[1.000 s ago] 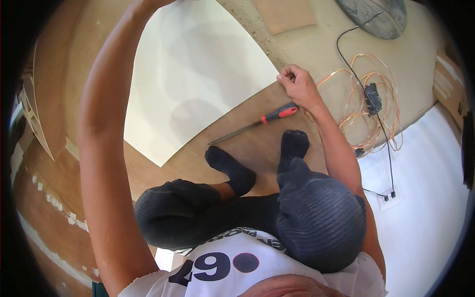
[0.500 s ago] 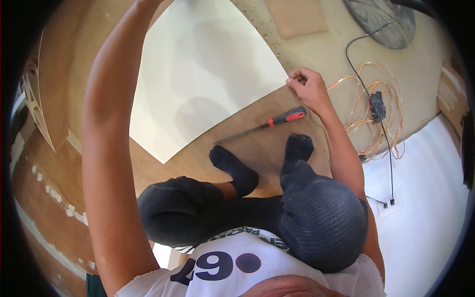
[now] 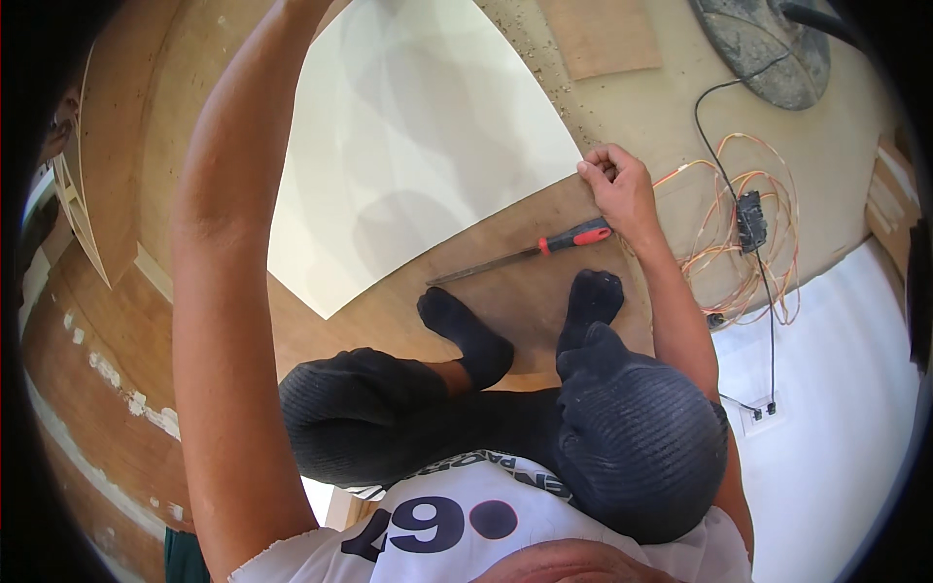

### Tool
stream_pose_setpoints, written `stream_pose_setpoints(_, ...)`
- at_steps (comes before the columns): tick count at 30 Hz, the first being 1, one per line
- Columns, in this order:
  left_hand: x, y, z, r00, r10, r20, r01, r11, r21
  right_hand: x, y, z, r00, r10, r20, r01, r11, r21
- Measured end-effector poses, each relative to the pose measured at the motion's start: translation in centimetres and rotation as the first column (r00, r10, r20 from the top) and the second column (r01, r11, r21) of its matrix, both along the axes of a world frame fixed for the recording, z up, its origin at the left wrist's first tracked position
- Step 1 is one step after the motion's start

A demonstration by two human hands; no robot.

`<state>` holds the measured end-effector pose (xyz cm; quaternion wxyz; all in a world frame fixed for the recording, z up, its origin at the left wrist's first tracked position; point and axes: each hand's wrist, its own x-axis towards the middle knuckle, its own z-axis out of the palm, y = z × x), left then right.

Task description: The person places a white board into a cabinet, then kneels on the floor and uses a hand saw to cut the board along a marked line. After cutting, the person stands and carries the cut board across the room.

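A large white sheet [image 3: 428,146] with one straight near edge lies on the brown board. Its right corner is pinched between the thumb and curled fingers of my right hand [image 3: 620,189]. My left forearm [image 3: 228,194] stretches up along the sheet's left side, and the hand itself is beyond the upper edge of the picture. Just below the sheet's near edge, a file [image 3: 520,255] with a red and black handle rests on the board, its handle close under my right wrist.
My socked feet [image 3: 466,335] are close to the file. To the right are coiled orange cables [image 3: 695,262], a black power adapter [image 3: 750,222] and a wall socket [image 3: 763,416]. Farther off are a brown square piece [image 3: 603,39] and a round dark base [image 3: 768,49]. Thin panels [image 3: 78,204] stand left.
The whole view has shifted slightly, so things appear a little farther right. My right hand keeps its pinch on the sheet's corner, and the file lies as before.
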<state>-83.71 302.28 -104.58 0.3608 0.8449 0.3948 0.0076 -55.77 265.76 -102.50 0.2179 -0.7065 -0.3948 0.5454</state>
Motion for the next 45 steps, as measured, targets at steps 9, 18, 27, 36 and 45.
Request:
stream_pose_setpoints(9,-0.3,0.7,-1.0,1.000,0.018,-0.018,-0.019,0.998,-0.065,0.3,0.0,-0.3,0.997,0.074,0.035,-0.075,0.997,0.030)
stream_pose_setpoints(18,0.5,-0.2,0.7,0.985,0.143,-0.096,-0.152,0.984,-0.097,1.2,0.7,-0.6,0.984,0.037,-0.174,-0.065,0.986,-0.156)
stream_pose_setpoints(27,0.1,-0.2,0.3,0.998,0.065,-0.019,-0.066,0.997,-0.031,1.6,0.6,-1.2,0.977,0.095,-0.193,-0.118,0.986,-0.113)
stream_pose_setpoints(36,-0.2,-0.1,0.1,0.998,0.060,0.003,-0.059,0.997,-0.055,1.7,1.0,-0.7,0.970,0.001,-0.245,-0.046,0.983,-0.177)
stream_pose_setpoints(45,-0.3,-1.0,0.2,0.992,0.121,-0.017,-0.120,0.991,0.058,1.2,0.4,-1.1,0.991,0.013,-0.136,-0.024,0.996,-0.083)
